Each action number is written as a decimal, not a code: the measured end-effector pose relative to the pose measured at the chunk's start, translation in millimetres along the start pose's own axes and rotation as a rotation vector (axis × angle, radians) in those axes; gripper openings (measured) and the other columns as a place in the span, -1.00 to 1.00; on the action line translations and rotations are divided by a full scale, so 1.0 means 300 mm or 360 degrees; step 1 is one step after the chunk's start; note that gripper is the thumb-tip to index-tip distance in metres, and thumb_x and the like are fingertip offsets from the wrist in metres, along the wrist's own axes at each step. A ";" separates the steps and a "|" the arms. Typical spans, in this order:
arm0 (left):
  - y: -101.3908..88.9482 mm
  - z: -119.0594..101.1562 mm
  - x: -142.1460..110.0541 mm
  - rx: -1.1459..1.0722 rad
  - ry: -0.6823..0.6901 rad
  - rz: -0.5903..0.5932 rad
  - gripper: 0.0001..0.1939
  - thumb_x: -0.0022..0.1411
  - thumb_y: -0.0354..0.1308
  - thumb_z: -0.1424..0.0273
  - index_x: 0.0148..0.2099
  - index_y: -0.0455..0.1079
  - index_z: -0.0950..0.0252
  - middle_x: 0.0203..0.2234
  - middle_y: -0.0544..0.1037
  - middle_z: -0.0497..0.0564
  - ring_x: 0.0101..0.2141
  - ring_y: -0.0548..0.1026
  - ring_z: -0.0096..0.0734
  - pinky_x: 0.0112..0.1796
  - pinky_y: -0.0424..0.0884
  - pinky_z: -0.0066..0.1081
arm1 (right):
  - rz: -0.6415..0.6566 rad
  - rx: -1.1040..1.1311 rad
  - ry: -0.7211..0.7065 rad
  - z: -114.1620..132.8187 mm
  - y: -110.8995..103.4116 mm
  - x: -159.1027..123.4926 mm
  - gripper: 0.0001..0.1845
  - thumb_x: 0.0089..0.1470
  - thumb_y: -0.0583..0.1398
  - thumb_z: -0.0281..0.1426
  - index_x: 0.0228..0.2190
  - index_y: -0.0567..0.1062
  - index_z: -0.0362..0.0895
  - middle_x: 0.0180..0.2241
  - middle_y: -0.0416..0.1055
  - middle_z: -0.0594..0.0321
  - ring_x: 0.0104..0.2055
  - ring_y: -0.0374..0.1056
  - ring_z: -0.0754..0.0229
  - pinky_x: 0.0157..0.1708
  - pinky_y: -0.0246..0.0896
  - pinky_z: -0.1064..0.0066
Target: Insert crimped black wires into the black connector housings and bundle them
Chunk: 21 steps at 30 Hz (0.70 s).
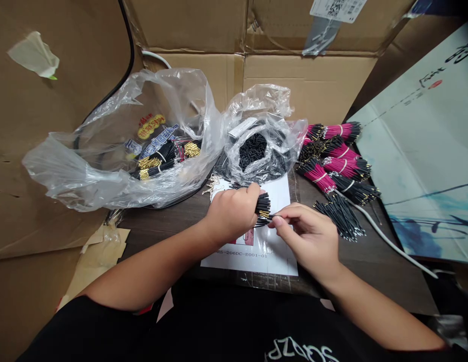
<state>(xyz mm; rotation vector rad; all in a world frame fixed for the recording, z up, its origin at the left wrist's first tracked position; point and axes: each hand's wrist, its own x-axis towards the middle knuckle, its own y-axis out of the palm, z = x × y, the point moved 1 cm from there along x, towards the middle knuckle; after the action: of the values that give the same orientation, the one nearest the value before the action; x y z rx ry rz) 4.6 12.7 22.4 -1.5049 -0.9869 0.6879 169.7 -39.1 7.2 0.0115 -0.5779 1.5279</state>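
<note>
My left hand [231,213] is closed around a bundle of black wires with gold pin ends [263,208], which sticks out to the right of the fist. My right hand [307,241] pinches a thin black wire [274,216] from that bundle between thumb and fingertips. Both hands hover above a printed white sheet [256,256]. A bundle of black wires [341,216] lies just beyond my right hand, next to several tied magenta-and-black wire bundles [334,161].
A clear plastic bag [262,146] holds short black pieces, and a larger one [105,166] holds gold-tipped black bundles. Both rest on a dark tabletop [169,236]. Cardboard panels [309,85] stand behind and left, a painted paper sheet [418,146] stands right, and a white cable [384,241] runs alongside.
</note>
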 end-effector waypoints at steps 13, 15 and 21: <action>-0.003 0.000 -0.001 0.0103 -0.0022 0.0009 -0.75 0.30 -0.12 0.32 -0.19 0.33 0.32 -0.44 0.54 0.07 -0.42 0.54 -0.15 -0.46 0.31 -0.34 | 0.0083 0.0196 0.0232 -0.009 0.005 -0.003 -0.97 0.06 0.25 -0.44 -0.38 0.51 -0.14 -0.45 0.47 0.24 -0.46 0.36 0.29 -0.50 0.27 0.44; -0.002 -0.001 -0.002 0.0149 -0.0026 -0.0010 -0.74 0.32 -0.15 0.33 -0.21 0.33 0.32 -0.45 0.54 0.07 -0.44 0.53 -0.17 -0.48 0.28 -0.35 | 0.0080 0.0208 0.0295 -0.010 0.006 -0.002 -0.95 0.07 0.25 -0.41 -0.38 0.51 -0.14 -0.47 0.47 0.24 -0.48 0.37 0.29 -0.51 0.27 0.45; 0.002 0.000 -0.006 0.0215 -0.0044 -0.0081 -0.66 0.38 -0.23 0.31 -0.25 0.33 0.31 -0.49 0.52 0.07 -0.47 0.52 -0.22 -0.54 0.16 -0.39 | 0.0138 0.0278 0.0467 -0.017 0.009 0.000 -0.88 0.06 0.26 -0.35 -0.38 0.50 -0.17 -0.53 0.48 0.24 -0.51 0.40 0.28 -0.53 0.31 0.48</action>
<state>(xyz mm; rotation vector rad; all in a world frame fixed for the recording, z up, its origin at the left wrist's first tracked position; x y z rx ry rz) 4.0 11.1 21.6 -1.3515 -0.9769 0.7266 168.8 -37.1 1.9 -0.1037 -0.2129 1.6239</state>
